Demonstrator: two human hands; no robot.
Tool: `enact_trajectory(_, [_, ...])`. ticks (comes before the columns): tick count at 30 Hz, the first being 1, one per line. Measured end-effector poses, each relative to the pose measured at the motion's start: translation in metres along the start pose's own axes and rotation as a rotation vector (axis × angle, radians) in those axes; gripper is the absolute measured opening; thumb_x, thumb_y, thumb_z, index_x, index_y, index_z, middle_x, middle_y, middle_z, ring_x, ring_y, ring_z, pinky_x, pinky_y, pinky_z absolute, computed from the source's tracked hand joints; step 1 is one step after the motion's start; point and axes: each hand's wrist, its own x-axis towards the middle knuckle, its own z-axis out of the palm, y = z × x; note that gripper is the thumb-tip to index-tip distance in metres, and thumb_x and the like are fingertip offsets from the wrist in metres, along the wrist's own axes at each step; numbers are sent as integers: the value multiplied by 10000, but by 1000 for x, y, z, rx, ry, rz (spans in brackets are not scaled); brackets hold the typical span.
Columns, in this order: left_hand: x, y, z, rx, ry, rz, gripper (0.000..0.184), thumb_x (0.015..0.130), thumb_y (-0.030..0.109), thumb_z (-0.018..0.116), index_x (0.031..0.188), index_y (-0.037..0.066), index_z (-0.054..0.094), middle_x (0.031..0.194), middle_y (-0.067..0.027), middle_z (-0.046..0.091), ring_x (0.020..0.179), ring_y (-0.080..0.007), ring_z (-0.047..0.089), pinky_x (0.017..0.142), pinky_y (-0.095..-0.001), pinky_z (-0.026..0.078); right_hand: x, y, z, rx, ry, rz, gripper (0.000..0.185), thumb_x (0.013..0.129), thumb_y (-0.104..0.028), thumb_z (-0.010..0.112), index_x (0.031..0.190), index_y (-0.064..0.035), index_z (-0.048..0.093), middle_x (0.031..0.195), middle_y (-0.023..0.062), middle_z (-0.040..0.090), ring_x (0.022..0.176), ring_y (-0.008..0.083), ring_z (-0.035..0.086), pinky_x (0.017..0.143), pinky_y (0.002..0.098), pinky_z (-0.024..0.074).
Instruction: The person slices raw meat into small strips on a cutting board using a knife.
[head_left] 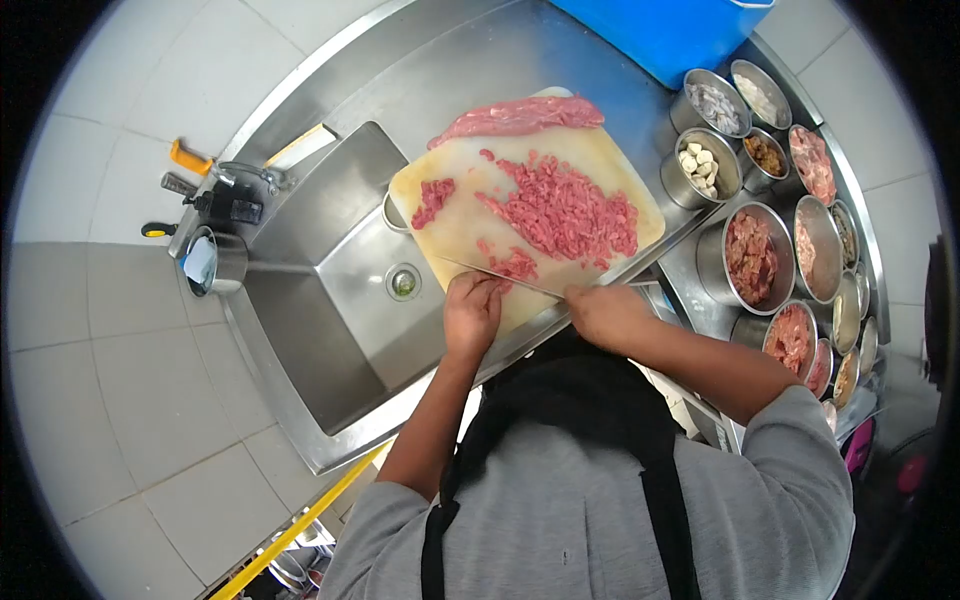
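My right hand [602, 316] is wrapped round the handle of a knife, whose thin blade [505, 276] points left across the near part of a yellowed cutting board [440, 175]. Close to the blade, my left hand [472, 312] has its fingers curled together, pressing on a small portion of raw meat [518, 265]. A wide heap of chopped meat [565, 212] covers the board's middle and right. To the left sits a smaller clump of meat [433, 200]. One long uncut piece of meat [520, 118] lies along the far edge.
Left of the board is a steel sink [330, 330]. Knives and tools with an orange handle [190, 158] hang at its far left, above a steel pot [230, 262]. Several steel containers of meat [750, 258] and garlic [698, 170] stand right. A blue bin [665, 35] stands behind.
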Motion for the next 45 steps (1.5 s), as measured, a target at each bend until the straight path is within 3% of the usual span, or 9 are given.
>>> enact_trajectory(2, [-1,-3,2,-3,-24,35,104,770,9,719,868,42,733,928,-94,666,932,-309,633,848,-411,520,-3,9,19,18,101,-52,227,932,-204,484,1057,-37,573,842,220,701,791,419,691,698,552,530])
enact_trajectory(5, [-3,-4,4,27,-10,63,117,768,11,720,878,48,736,931,-97,667,940,-306,633,850,-415,521,23,-2,27,-2,45,-20,279,927,-147,450,1136,-27,591,967,209,713,877,406,697,750,531,541])
enact_trajectory(11, [0,-3,-9,-6,-55,-30,109,772,-4,700,868,40,729,939,-99,669,936,-309,635,846,-414,525,21,-4,5,-6,107,-28,252,944,-212,462,1068,-35,591,873,222,707,828,417,697,723,552,534])
enact_trajectory(17, [-5,-15,-1,61,-28,67,98,766,11,709,861,33,717,941,-104,681,926,-322,637,847,-418,523,13,-3,29,67,-7,32,296,941,-140,428,1170,-56,595,989,213,713,926,393,700,796,529,540])
enact_trajectory(33, [2,-24,-28,28,-120,35,127,770,11,701,893,37,720,944,-121,680,929,-330,644,855,-427,523,24,-17,6,22,41,-44,277,934,-145,446,1128,-35,611,953,221,710,880,403,702,763,527,550])
enact_trajectory(35, [21,-35,-54,60,129,-126,172,784,20,697,955,29,714,976,-141,680,976,-340,639,887,-429,515,12,-14,0,66,99,-23,250,954,-199,440,1059,-36,597,886,218,709,815,417,701,702,557,543])
enact_trajectory(38, [74,-46,-76,212,180,-208,196,829,35,684,1021,19,722,1046,-170,686,1005,-330,637,867,-414,523,1,-21,14,53,-17,-6,283,939,-145,441,1144,-39,603,939,214,717,874,398,708,760,531,551])
enact_trajectory(41, [121,-72,-52,220,60,-163,293,816,72,694,1107,58,722,1127,-173,656,1083,-351,608,952,-438,491,13,-15,26,32,-56,-14,281,937,-138,441,1141,-34,603,937,219,717,886,388,712,754,516,559])
enact_trajectory(45, [158,-99,-13,340,-151,-14,284,824,80,694,1098,9,715,1115,-179,682,981,-335,660,831,-401,532,30,18,17,35,225,93,266,938,-140,441,1103,-21,612,940,220,719,880,388,713,750,516,561])
